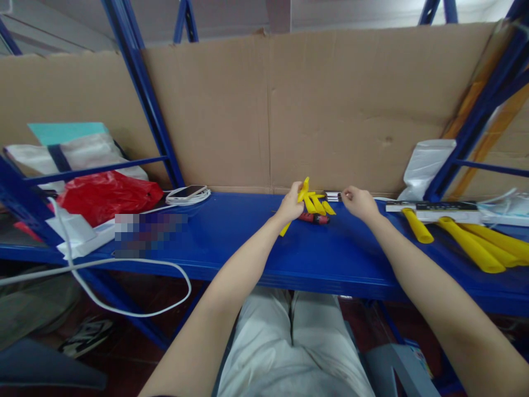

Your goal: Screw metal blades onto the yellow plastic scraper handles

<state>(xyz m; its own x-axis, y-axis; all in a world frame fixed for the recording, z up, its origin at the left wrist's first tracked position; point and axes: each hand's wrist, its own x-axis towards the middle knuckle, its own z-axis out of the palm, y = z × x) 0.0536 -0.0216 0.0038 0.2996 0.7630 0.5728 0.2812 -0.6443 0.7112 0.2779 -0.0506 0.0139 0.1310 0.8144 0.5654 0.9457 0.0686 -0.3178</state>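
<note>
The left hand [291, 204] pinches a yellow piece [306, 186], left of the curled right hand [361, 203], whose contents I cannot tell.

Two ways across the bench [231, 237], with clutter at both ends.
I could pass over the bare stretch between the coiled white cable [202, 197] and my left hand [291, 205], or come in from the front edge between my forearms, until the red-handled tool [316, 218] and yellow pieces [316, 205] block me. The cardboard wall [330, 110] closes the back edge; yellow tubes [475, 248] crowd the right end, and a white cord [188, 281] loops over the front edge at left.
</note>
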